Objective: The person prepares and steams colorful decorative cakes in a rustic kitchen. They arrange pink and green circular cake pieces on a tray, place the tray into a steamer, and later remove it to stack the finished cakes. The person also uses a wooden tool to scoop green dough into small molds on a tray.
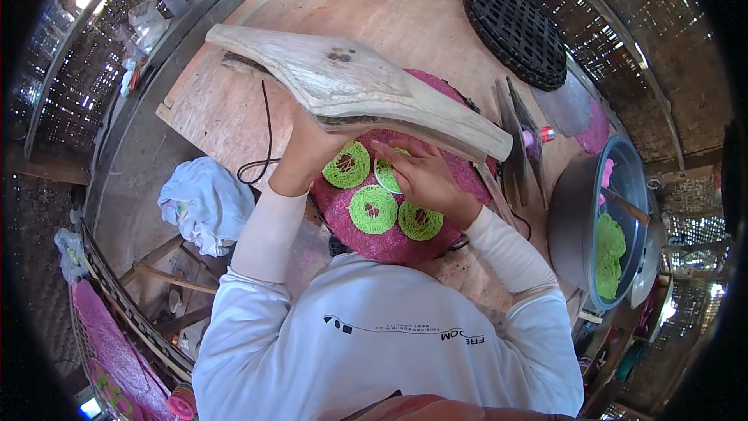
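Observation:
A heavy pale wooden beam (335,78) with a broad middle spans the space above the work surface. My left hand (315,144) reaches up to the beam's underside; its fingers are hidden behind the wood. Below lies a round pink mat (347,222) with several lacy green noodle-like rings on it, such as the lower-left ring (372,210) and the left ring (347,165). My right hand (428,175) is over another green ring (384,175) with a white rim, its fingers stretched toward the left and partly covering it.
A large grey basin (576,218) with green and pink dough and a wooden stick stands at the right. Behind it are dark blades (518,140) and a black woven tray (514,33). A white cloth bundle (206,203) and a black cord (269,129) lie left.

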`<state>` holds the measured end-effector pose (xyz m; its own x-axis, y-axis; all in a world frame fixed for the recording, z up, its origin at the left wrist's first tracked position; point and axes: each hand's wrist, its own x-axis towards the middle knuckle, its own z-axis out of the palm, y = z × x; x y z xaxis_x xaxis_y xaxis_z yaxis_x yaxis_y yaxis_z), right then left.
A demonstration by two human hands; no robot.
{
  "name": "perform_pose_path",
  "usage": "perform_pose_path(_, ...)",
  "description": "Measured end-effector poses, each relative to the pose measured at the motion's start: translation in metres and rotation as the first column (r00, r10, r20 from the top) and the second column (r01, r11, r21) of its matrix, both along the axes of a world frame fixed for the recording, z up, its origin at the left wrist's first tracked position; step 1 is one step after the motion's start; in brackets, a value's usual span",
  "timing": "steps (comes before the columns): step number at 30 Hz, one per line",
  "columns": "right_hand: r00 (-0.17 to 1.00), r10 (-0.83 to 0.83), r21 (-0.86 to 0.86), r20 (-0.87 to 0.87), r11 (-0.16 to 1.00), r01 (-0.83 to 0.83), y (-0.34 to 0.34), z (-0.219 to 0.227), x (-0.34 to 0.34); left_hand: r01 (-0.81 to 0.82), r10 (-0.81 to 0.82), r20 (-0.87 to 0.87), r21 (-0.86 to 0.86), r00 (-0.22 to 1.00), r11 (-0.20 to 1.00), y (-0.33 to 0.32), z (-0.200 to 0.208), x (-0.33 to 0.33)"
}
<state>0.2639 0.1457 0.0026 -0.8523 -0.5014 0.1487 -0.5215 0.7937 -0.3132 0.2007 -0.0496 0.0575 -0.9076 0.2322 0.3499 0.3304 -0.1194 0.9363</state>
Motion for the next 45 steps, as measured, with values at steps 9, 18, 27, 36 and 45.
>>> perform_pose_path(9,0.984,-0.100,0.063,0.149,0.994,0.091,0.027,0.017,0.008,-0.007,-0.002,0.136,0.067,0.991,0.998,-0.003,0.000,0.003)
perform_pose_path(18,0.966,-0.100,0.047,0.237,0.995,0.091,0.029,0.003,0.004,-0.026,0.012,0.186,0.072,0.982,0.997,-0.002,-0.001,0.000)
perform_pose_path(27,0.971,-0.030,-0.206,0.236,0.975,0.080,0.026,0.015,-0.037,-0.043,-0.016,0.271,0.211,0.962,0.977,-0.011,-0.006,-0.008)
perform_pose_path(36,0.995,0.045,-0.663,0.084,0.748,0.022,0.015,0.000,-0.089,-0.211,0.198,-0.091,-0.178,0.976,0.961,-0.024,-0.008,-0.019)
perform_pose_path(45,0.527,0.207,-0.441,0.824,0.818,0.369,0.034,0.151,-0.037,0.085,-0.212,-0.342,-0.352,0.916,0.932,0.006,0.041,-0.039)
